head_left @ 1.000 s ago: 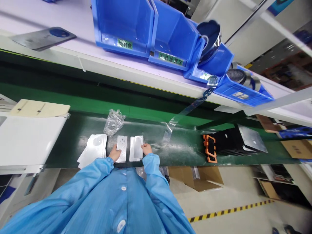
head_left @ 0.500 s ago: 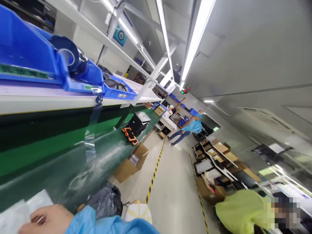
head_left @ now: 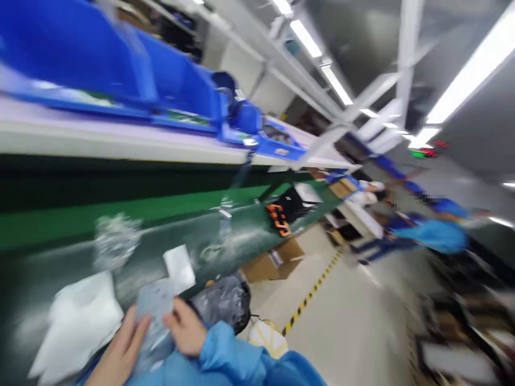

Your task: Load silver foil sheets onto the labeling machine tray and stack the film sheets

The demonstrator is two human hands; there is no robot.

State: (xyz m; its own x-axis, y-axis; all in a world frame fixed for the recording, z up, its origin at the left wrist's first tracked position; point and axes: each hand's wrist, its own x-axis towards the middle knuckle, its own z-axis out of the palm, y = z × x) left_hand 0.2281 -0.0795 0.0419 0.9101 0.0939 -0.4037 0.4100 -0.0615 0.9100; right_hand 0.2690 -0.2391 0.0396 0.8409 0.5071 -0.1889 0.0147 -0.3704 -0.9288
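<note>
Low in the head view, both my hands are on a pale grey flat rectangular thing (head_left: 155, 305), which looks like a clear plastic bag or something inside one; blur hides its exact kind. My left hand (head_left: 124, 343) grips its left edge with thumb and fingers. My right hand (head_left: 187, 327), in a blue sleeve, pinches its right edge. White sheets or thin bags (head_left: 78, 321) lie on the green bench left of my hands. A small white piece (head_left: 179, 268) rests just beyond the grey thing. Crumpled clear plastic (head_left: 116, 238) lies farther back.
Blue bins (head_left: 185, 86) line the shelf above the bench (head_left: 132, 284), with a strip of clear tape (head_left: 233, 195) hanging down. Black devices (head_left: 292, 203) with orange frames sit farther along. A black bag (head_left: 225, 303), an open carton (head_left: 273, 262) and a person in blue (head_left: 432, 234) are at right.
My view has swung left and now takes in more of the bench. My left hand has come into sight, and both hands now hold the grey flat thing.
</note>
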